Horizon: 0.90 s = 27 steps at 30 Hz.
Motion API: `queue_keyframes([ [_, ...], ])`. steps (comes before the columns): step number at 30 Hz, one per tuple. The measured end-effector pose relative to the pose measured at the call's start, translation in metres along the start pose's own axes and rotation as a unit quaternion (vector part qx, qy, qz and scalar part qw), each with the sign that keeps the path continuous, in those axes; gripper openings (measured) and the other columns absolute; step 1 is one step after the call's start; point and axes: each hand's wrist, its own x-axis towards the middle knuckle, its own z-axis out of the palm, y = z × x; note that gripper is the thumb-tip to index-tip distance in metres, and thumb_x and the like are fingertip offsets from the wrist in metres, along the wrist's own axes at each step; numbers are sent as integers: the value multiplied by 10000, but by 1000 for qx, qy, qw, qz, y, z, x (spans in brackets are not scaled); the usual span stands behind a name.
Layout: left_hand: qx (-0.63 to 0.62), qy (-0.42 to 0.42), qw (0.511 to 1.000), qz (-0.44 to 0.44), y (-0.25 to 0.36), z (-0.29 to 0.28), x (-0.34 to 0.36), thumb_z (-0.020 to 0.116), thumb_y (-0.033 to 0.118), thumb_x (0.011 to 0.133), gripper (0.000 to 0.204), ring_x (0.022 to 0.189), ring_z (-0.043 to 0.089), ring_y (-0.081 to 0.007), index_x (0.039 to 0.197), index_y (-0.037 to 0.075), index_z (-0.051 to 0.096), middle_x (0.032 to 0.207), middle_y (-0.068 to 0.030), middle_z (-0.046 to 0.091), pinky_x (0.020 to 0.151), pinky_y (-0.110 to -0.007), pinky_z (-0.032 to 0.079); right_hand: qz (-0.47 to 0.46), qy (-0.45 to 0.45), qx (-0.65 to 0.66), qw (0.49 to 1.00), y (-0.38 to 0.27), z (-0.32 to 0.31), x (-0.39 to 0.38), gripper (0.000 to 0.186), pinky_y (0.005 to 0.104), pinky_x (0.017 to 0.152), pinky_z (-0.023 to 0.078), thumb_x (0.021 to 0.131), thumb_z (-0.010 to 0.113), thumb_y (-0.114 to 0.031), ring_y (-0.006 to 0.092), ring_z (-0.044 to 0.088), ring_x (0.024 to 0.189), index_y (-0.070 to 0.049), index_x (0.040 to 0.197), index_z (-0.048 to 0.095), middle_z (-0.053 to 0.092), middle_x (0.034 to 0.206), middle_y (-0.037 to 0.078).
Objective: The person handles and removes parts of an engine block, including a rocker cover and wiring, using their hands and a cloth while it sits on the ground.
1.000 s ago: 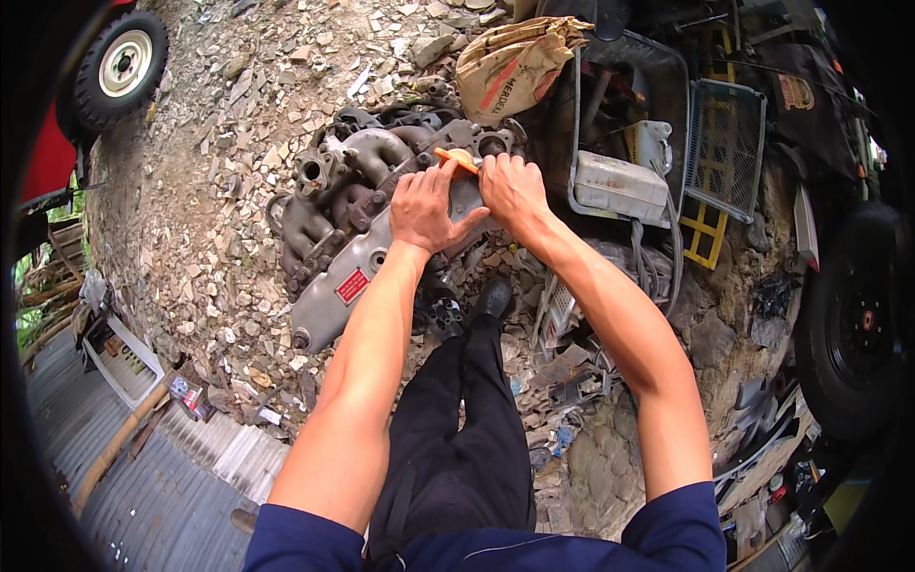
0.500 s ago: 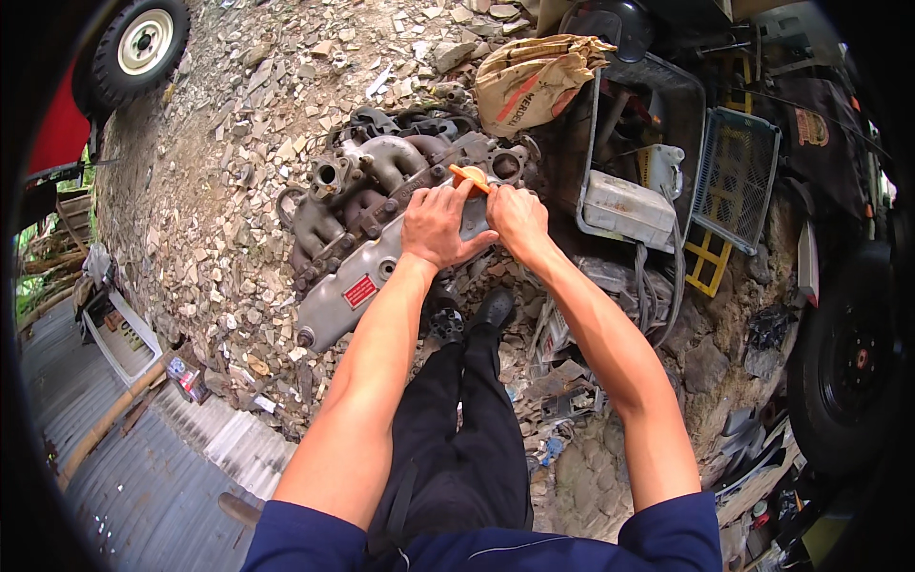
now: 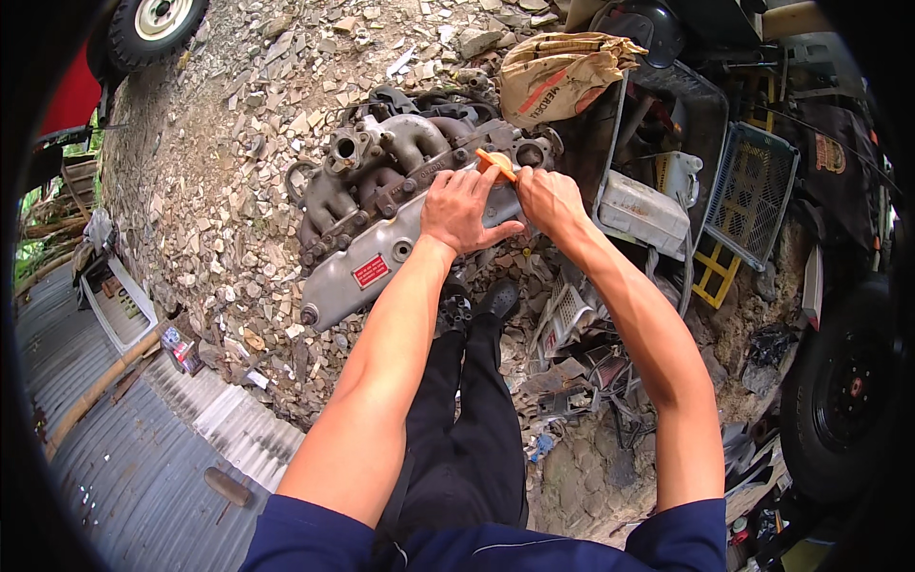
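Observation:
An old engine part with rusty manifold pipes [image 3: 408, 145] and a grey metal cover [image 3: 348, 291] bearing a red label lies on stony ground before me. An orange cap [image 3: 499, 166] sits at the upper end of the cover. My left hand [image 3: 457, 205] lies over the cover, index fingertip touching the cap, other fingers bent beside it and thumb stretched out. My right hand [image 3: 555, 202] has its fingers curled on the cap's right side, partly hiding it.
A torn paper sack [image 3: 562, 81], a bin with a grey metal tank [image 3: 640, 214], plastic crates [image 3: 748, 191] and loose scrap crowd the right, beside a black wheel [image 3: 839, 381]. Corrugated sheets [image 3: 114, 458] lie lower left; a red vehicle's tyre [image 3: 152, 29] stands upper left.
The view has shifted, so the engine, cap and both hands appear farther right. Both hands stay at the cap, with little visible change in grip.

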Motion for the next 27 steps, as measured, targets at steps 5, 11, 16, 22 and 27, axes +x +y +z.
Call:
queue_keyframes([
  [5,1,-4,1000,-13,1,0,-2,569,837,731,925,935,620,-257,1253,74,572,1012,-99,654,892,-390,438,86,-24,61,994,-13,-4,-2,271,467,645,585,923,541,-214,386,719,743,13,822,648,703,753,219],
  [11,-13,53,999,2,-1,1,-5,632,768,752,856,872,631,-281,1278,96,571,923,-108,653,879,-406,465,38,-107,28,993,7,-25,1,405,498,754,566,867,706,-361,412,695,902,-10,1026,580,703,962,222],
  [16,-5,100,995,22,-4,5,-6,637,785,741,819,817,650,-253,1218,119,607,863,-82,670,853,-386,477,-101,-14,-7,995,17,-25,-1,186,469,768,553,903,612,-169,371,670,934,-33,1017,558,668,982,174],
  [22,-10,114,993,16,-3,8,-13,650,802,711,785,887,685,-225,1192,182,626,901,-53,707,846,-366,489,-170,3,-66,983,18,-16,1,230,483,711,550,967,544,-239,386,682,833,-23,981,621,682,829,209],
  [27,1,161,984,73,-9,13,-21,707,686,746,638,948,684,-220,1110,163,675,971,-42,713,882,-359,496,-71,-11,-107,992,13,-6,8,372,496,732,544,995,513,-354,408,681,831,-41,895,687,688,823,225],
])
